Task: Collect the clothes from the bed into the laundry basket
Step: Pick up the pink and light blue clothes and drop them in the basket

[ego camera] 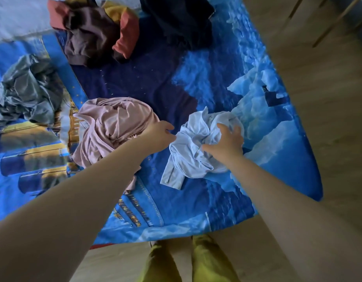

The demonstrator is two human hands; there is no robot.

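Forearms, 2 of them and both bare, reach out from the bottom of the view over a bed (196,224) covered in a bright blue printed spread; we stand at its foot on a wooden floor (328,123). Our right hand (227,141) lies on top of a crumpled pale blue shirt (192,157), fingers spread and starting to curl into the cloth, not yet closed round it. Our left hand (158,137) sits at the shirt's left edge, fingers bent; whether it pinches the blue fabric or only touches it, we cannot tell. Just left of that, touching our left wrist, is a dusty pink garment (112,125) in a loose heap.

We judge the shirt light, soft and floppy, with no stiffness: it should be gathered by the bunched middle, with a sleeve likely to trail.

Farther off lie 3 more heaps: a grey garment (27,90) at the left, a maroon and orange pile (92,31) beyond, and a dark navy garment (176,19) at the far end. No laundry basket is in view.
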